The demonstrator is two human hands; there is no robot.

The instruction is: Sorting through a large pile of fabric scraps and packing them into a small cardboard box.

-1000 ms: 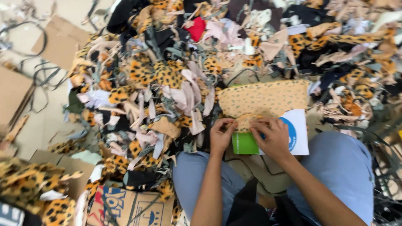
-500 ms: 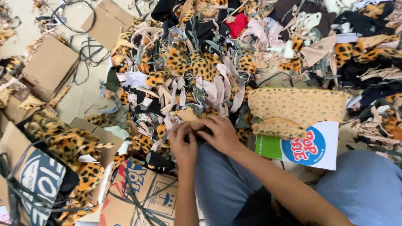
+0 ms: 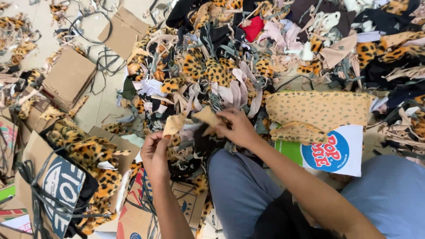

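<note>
tan scraps (image 3: 208, 116), leopard-spotted pile (image 3: 212, 68), blue trousers (image 3: 239, 190).

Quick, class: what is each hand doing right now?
Left hand: closed on a tan fabric scrap.
Right hand: closed on another tan fabric scrap.

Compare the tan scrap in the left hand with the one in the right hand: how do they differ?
The tan scrap in the left hand stands upright, pinched at its lower edge; the tan scrap in the right hand lies more level, held at one end. The left hand is lower and nearer the body, the right hand higher by the pile. Both look like plain tan fabric offcuts.
</note>
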